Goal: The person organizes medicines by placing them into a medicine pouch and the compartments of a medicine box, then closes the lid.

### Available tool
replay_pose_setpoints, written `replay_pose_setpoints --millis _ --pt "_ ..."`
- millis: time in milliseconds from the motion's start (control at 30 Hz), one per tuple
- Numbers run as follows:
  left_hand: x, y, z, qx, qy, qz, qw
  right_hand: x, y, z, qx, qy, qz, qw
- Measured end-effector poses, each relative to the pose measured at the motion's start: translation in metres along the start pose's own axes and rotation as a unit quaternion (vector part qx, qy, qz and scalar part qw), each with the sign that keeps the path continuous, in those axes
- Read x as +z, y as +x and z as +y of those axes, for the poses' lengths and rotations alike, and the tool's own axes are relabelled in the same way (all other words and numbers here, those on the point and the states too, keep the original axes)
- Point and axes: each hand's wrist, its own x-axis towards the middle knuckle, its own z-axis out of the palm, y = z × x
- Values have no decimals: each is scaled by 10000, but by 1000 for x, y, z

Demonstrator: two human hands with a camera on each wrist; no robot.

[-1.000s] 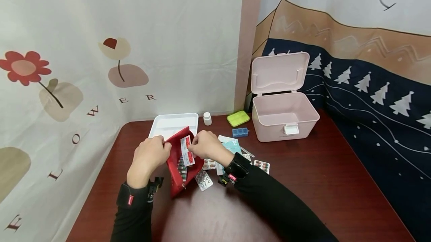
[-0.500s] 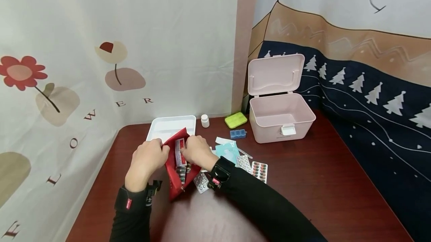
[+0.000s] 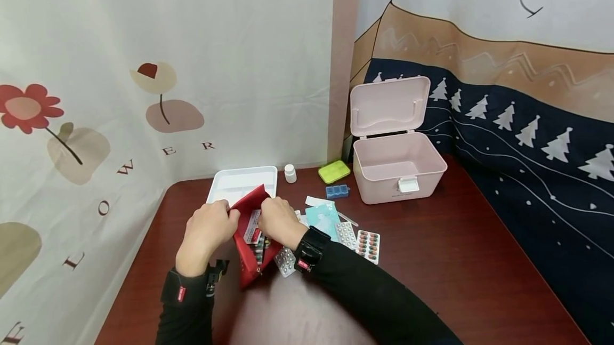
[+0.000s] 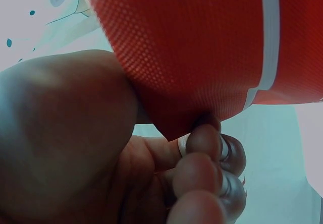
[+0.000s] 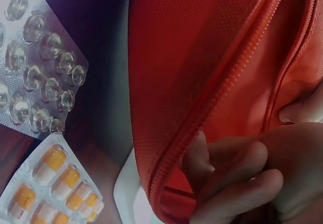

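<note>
On the worktop (image 3: 475, 259), the pink box (image 3: 400, 185) stands lid up at the far right, well apart from both hands, so trouble is likelier around the red pouch (image 3: 245, 265), which is at centre left with its mouth spread; whether its base rests on anything I cannot tell. The white tray (image 3: 227, 179) lies just beyond, and a sideways swing of the pouch might knock it. The left hand (image 3: 206, 227) pinches the pouch's left rim between thumb and fingers; should that pinch slip, the mouth could sag and catch the contents. The fingers of the right hand (image 3: 280, 222) are curled at the right side of the mouth, but I cannot tell what, if anything, they hold; pushing down there could bend the white card (image 3: 252, 227) inside or jam it against the capsule strips (image 3: 259, 253) at the near end. The clear pill pack (image 3: 285, 261) lies just beside the pouch on the near right, where a dragging edge or wrist could shove it away, and the zip teeth (image 5: 227, 98) could scrape the fingers.
</note>
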Motion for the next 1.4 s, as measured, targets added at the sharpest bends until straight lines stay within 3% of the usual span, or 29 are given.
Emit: replay_pose_setpoints --millis 267,533,733,1133,1400 --pt "0 0 0 -18 -21 -7 10000 -7 -7 1 -131 -7 -55 9999" --pt "0 2 1 -8 28 -6 10000 -42 -24 10 -396 69 -70 9992" --pt "-2 2 0 -75 71 -82 9999 -66 -30 27 -248 201 -105 9994" --pt "2 3 -3 -146 -11 -106 9998 -104 -48 90 329 262 -238 9988" --pt "1 3 -3 -178 -25 -134 9997 -112 -59 145 423 400 -404 9975"
